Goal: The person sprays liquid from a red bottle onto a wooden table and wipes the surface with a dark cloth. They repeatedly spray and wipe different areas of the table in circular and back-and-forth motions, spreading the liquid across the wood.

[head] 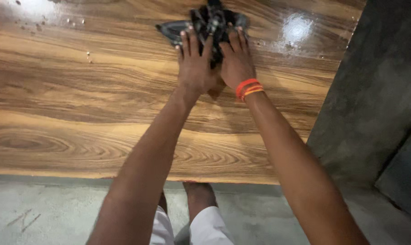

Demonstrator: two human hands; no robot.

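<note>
While both arms are stretched forward, a crumpled black cloth (210, 25) is pressed onto a glossy wooden tabletop (78, 104). The left hand (195, 63) and right hand (236, 61) are laid flat side by side, fingers extended, fingertips resting on the cloth's near edge. Orange bands (247, 89) are worn on the right wrist.

Glossy wood-grain surface (78, 90), glare patches near the far edge. Grey concrete floor (42, 208) below. Dark grey wall (378, 90) at right.
</note>
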